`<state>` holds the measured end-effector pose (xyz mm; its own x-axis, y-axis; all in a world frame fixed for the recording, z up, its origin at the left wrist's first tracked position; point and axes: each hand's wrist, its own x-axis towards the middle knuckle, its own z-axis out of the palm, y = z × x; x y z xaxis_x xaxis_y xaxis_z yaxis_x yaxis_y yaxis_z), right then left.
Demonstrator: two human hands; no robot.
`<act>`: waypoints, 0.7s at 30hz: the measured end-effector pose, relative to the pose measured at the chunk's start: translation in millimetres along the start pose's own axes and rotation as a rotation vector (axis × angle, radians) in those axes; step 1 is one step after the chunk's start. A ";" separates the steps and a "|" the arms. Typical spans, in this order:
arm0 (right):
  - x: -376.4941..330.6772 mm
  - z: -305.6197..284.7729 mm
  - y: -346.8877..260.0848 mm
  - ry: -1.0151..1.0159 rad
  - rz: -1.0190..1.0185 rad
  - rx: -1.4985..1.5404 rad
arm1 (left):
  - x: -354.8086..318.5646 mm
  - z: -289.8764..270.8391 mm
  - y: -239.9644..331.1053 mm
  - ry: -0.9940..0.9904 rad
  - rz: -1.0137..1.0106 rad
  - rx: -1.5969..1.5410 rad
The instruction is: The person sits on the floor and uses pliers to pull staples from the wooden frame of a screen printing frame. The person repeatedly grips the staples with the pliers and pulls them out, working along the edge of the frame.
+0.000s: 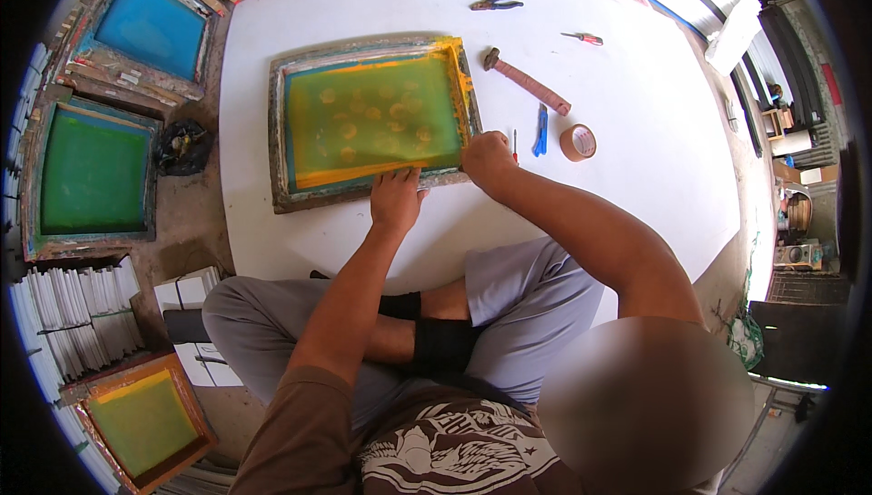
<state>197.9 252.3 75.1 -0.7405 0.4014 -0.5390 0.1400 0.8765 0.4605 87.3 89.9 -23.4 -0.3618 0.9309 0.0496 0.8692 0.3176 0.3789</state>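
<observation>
Frame with green-yellow mesh lies flat just beyond both hands, bare white board open to their right. Left hand rests palm-down, fingers together, on its near edge. Right hand curls at the near right corner; what it holds cannot be told.

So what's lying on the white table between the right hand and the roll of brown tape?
In the head view, two small tools lie between the right hand and the tape roll: a thin red-handled tool next to the hand, then a blue utility knife.
</observation>
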 end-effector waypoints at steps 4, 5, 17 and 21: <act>5.7 1.2 -4.6 0.028 -0.070 -0.302 | 1.3 5.1 -2.9 0.094 0.040 0.040; 6.6 2.9 -7.7 0.097 -0.097 -0.432 | 1.7 5.9 -3.5 0.113 0.047 0.046; 2.9 8.1 31.4 -0.058 0.037 0.345 | 9.2 -4.1 -0.1 -0.069 -0.045 0.060; -6.1 15.7 42.6 -0.142 0.058 0.413 | 9.2 1.0 -2.0 -0.003 0.008 0.114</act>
<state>218.7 291.4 86.9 -0.6301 0.4606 -0.6252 0.4510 0.8725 0.1883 82.6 98.0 -24.6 -0.3536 0.9341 0.0498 0.9050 0.3282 0.2708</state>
